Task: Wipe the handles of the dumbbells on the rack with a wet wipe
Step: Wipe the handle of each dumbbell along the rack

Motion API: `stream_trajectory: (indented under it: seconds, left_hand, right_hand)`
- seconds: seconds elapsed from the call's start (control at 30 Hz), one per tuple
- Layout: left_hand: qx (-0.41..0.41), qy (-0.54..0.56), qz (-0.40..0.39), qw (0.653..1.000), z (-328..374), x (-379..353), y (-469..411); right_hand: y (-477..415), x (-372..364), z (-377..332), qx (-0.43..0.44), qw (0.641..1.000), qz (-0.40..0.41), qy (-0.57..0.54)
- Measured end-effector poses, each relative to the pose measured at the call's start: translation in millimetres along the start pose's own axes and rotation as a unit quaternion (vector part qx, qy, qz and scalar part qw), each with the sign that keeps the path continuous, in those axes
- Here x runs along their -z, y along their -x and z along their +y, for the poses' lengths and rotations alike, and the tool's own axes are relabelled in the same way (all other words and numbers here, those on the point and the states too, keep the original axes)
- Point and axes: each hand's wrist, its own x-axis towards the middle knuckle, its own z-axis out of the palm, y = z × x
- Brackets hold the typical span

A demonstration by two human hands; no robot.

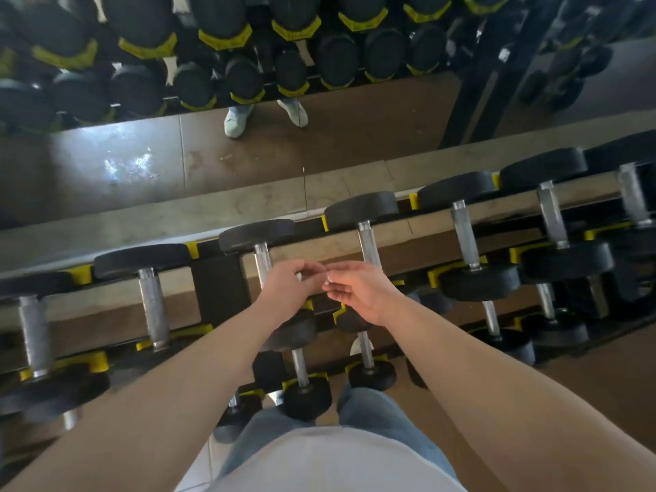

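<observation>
We see both hands brought together out in front, fingertip to fingertip.

The left forearm point(177, 385) comes up from the lower left and the right forearm point(479, 378) from the lower right, both bare, both stretched forward and converging; the left hand point(289, 284) shows us its back, wrist nearly straight, fingers curled in with the tips drawn toward the thumb; the right hand point(358, 291) is turned palm inward and partly upward, wrist slightly bent, fingers loosely curled; its forefinger point(342, 268) reaches across to the left hand's fingertips; a pale fleck shows there, and we cannot tell whether either hand pinches anything.
</observation>
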Motion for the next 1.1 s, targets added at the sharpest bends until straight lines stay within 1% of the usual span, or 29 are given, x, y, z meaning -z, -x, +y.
stream_trajectory:
  seconds: [0.1,0.17,0.2,0.27,0.3,0.37,0.43,0.57,0.63,0.7,0.73,0.77,0.87,0.93,0.97,1.03,1.07,1.1]
  left_hand:
    - [0.02,-0.001,0.017,1.0,16.3,-24.0,-5.9]
    - [0.038,0.008,0.033,0.999,25.9,-41.4,-10.7]
    - [0.049,0.022,0.042,0.998,30.0,-49.7,-13.0]
    - [0.071,0.049,0.065,0.994,36.8,-65.5,-17.5]
    - [0.084,0.06,0.076,0.992,38.5,-72.5,-20.5]
    - [0.118,0.07,0.083,0.987,42.1,-85.0,-23.6]
    - [0.142,0.064,0.077,0.985,46.5,-95.8,-23.2]
    - [0.156,0.058,0.085,0.982,49.1,-110.1,-22.4]
    - [0.163,0.048,0.083,0.982,48.5,-113.8,-24.0]
    - [0.167,0.035,0.078,0.982,48.3,-116.5,-25.5]
    - [0.17,0.032,0.074,0.982,48.7,-118.1,-25.1]
    - [0.171,0.03,0.071,0.982,48.7,-119.8,-24.9]
    - [0.18,0.021,0.069,0.981,48.9,-122.4,-25.6]
    - [0.19,0.017,0.068,0.979,50.1,-122.2,-26.1]
    - [0.193,0.014,0.067,0.979,50.6,-121.8,-26.6]
    - [0.19,0.009,0.07,0.979,51.6,-121.3,-27.7]
    - [0.185,0.008,0.074,0.98,52.2,-121.1,-27.8]
    - [0.181,0.007,0.077,0.981,52.6,-121.0,-28.3]
  right_hand:
    - [-1.2,29.0,-11.8,0.013,0.999,-0.01,0.04]
    - [-2.1,45.2,-20.4,0.031,0.993,-0.002,0.11]
    - [-3.9,51.9,-26.5,0.054,0.983,0.019,0.173]
    - [-11.1,63.7,-41.1,0.125,0.943,0.092,0.296]
    - [-16.2,68.9,-48.9,0.163,0.921,0.126,0.33]
    - [-28.5,79.3,-60.2,0.211,0.895,0.152,0.362]
    - [-37.3,86.8,-60.6,0.227,0.873,0.135,0.409]
    - [-31.6,103.2,-40.7,0.214,0.842,0.065,0.491]
    - [-23.3,113.6,-30.9,0.191,0.813,0.011,0.55]
    - [-19.4,119.5,-24.0,0.181,0.791,-0.016,0.585]
    - [-19.6,119.7,-22.7,0.19,0.789,-0.014,0.584]
    - [-21.2,117.7,-23.8,0.206,0.795,-0.004,0.571]
    - [-35.2,102.6,-37.3,0.256,0.837,0.069,0.479]
    - [-43.1,94.0,-48.8,0.266,0.853,0.107,0.437]
    - [-44.2,93.2,-50.8,0.268,0.852,0.109,0.436]
    - [-40.7,99.7,-47.0,0.255,0.849,0.084,0.455]
    - [-37.1,105.4,-43.0,0.237,0.843,0.063,0.478]
    - [-33.2,111.0,-38.5,0.215,0.829,0.044,0.514]
